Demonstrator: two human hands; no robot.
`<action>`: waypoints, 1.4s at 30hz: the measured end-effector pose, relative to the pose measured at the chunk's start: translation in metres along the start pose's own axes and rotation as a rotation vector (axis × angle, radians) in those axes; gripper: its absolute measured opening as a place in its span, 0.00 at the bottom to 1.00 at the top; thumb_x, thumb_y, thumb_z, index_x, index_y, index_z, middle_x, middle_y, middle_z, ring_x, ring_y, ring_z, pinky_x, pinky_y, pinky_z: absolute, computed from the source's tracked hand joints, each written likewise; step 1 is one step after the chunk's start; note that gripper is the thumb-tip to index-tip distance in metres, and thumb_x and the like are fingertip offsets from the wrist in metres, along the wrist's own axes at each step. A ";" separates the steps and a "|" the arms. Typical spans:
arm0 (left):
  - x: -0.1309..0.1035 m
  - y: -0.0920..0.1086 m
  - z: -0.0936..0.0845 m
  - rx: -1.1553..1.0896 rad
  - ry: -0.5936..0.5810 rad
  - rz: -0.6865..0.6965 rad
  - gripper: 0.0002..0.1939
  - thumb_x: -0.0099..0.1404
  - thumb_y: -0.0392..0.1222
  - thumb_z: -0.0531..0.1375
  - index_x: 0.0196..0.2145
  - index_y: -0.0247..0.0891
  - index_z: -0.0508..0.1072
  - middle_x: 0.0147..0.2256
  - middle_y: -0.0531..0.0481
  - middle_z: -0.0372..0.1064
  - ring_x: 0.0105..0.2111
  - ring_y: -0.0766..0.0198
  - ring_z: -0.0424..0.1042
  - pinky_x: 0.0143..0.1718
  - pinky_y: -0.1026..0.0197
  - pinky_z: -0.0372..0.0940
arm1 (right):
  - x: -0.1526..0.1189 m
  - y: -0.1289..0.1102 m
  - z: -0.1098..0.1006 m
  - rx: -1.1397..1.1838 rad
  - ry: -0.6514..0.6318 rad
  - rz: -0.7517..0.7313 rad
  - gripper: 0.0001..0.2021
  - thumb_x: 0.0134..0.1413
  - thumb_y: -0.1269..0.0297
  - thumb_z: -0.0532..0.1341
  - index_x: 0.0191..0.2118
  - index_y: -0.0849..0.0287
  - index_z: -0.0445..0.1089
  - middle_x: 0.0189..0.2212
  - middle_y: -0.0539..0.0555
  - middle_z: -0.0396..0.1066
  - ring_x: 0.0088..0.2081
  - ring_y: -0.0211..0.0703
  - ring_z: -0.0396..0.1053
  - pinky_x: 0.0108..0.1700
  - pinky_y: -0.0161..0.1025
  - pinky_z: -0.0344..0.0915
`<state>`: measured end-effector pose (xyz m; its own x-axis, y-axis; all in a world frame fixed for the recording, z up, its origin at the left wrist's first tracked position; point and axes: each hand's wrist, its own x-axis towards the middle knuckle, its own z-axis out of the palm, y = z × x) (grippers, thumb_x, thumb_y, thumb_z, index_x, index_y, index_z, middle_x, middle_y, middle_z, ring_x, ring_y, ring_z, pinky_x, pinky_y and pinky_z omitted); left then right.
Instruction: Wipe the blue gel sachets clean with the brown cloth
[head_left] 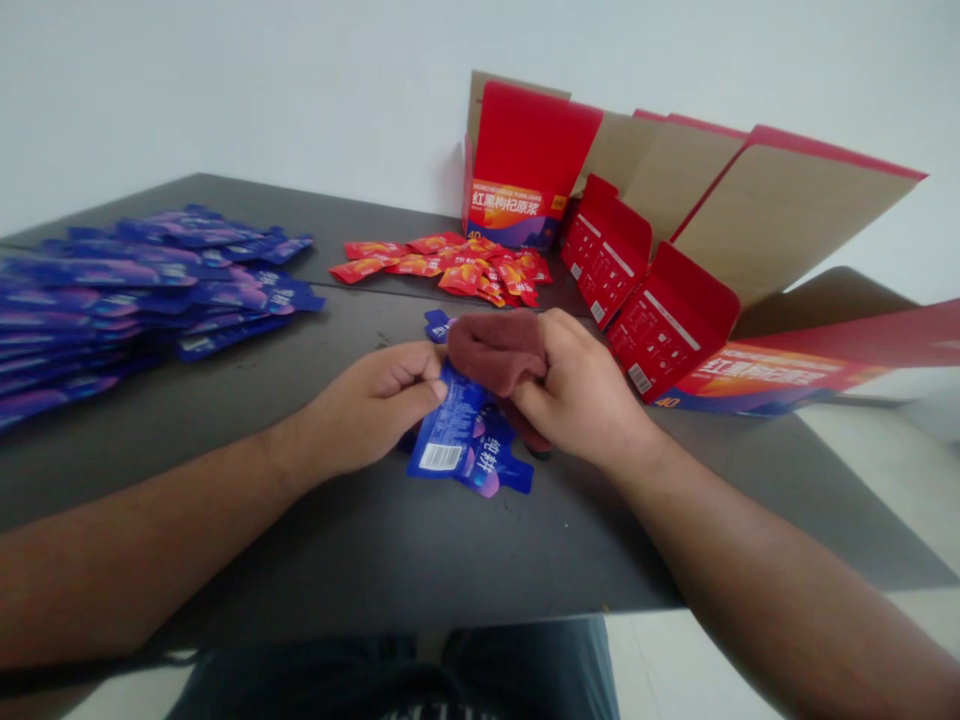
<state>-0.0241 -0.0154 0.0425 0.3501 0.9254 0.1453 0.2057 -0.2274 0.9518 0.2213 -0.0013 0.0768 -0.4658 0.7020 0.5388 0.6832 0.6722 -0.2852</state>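
Note:
Between thumb and curled fingers, my left hand (382, 405) pinches the edge of a blue sachet (448, 425) whose barcode side faces me. My right hand (589, 390) is closed around a folded brown cloth (495, 350), which lies against the upper part of that sachet. Beneath them, other blue sachets (491, 462) rest on the dark table, one showing white characters and a purple print. The cloth and my fingers cover part of these sachets.
A large heap of blue sachets (150, 280) lies on the left of the table (337, 570). Red sachets (457, 265) are piled behind my hands. Open red cartons, one at the back (517, 190) and others at the right (675, 320), stand with flaps raised.

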 end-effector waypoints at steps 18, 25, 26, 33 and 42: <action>0.000 0.002 0.000 0.198 -0.032 0.049 0.14 0.70 0.46 0.59 0.28 0.41 0.64 0.26 0.55 0.64 0.26 0.64 0.63 0.29 0.60 0.59 | 0.001 0.004 0.000 0.028 -0.001 0.082 0.09 0.58 0.66 0.64 0.45 0.57 0.72 0.43 0.59 0.77 0.45 0.55 0.74 0.48 0.50 0.72; 0.000 0.001 0.001 0.137 -0.041 0.020 0.12 0.69 0.46 0.60 0.29 0.41 0.66 0.26 0.55 0.65 0.27 0.63 0.63 0.30 0.60 0.60 | 0.000 0.002 0.001 0.011 -0.020 0.039 0.06 0.58 0.67 0.64 0.41 0.56 0.70 0.40 0.58 0.75 0.44 0.54 0.74 0.47 0.49 0.71; 0.000 0.001 0.001 0.140 -0.030 0.019 0.13 0.69 0.46 0.60 0.28 0.41 0.65 0.26 0.55 0.64 0.26 0.64 0.63 0.30 0.60 0.60 | 0.000 0.002 0.001 0.016 -0.029 0.049 0.06 0.58 0.67 0.64 0.42 0.56 0.70 0.40 0.58 0.76 0.44 0.54 0.74 0.47 0.49 0.71; 0.000 0.002 0.002 0.078 -0.039 0.006 0.11 0.69 0.44 0.61 0.29 0.41 0.67 0.27 0.54 0.66 0.28 0.63 0.65 0.31 0.60 0.62 | 0.000 0.000 0.002 0.004 -0.044 0.032 0.06 0.58 0.67 0.62 0.42 0.56 0.70 0.41 0.59 0.76 0.45 0.55 0.74 0.48 0.50 0.71; 0.001 -0.002 0.001 -0.006 -0.047 -0.005 0.11 0.70 0.43 0.61 0.29 0.40 0.67 0.26 0.55 0.65 0.27 0.64 0.65 0.31 0.61 0.63 | -0.001 0.000 0.004 0.023 -0.050 0.011 0.07 0.58 0.67 0.63 0.43 0.57 0.71 0.41 0.60 0.77 0.46 0.55 0.74 0.48 0.49 0.71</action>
<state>-0.0233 -0.0142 0.0403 0.3912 0.9114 0.1275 0.2023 -0.2204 0.9542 0.2196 -0.0010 0.0729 -0.4860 0.7202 0.4952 0.6756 0.6690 -0.3099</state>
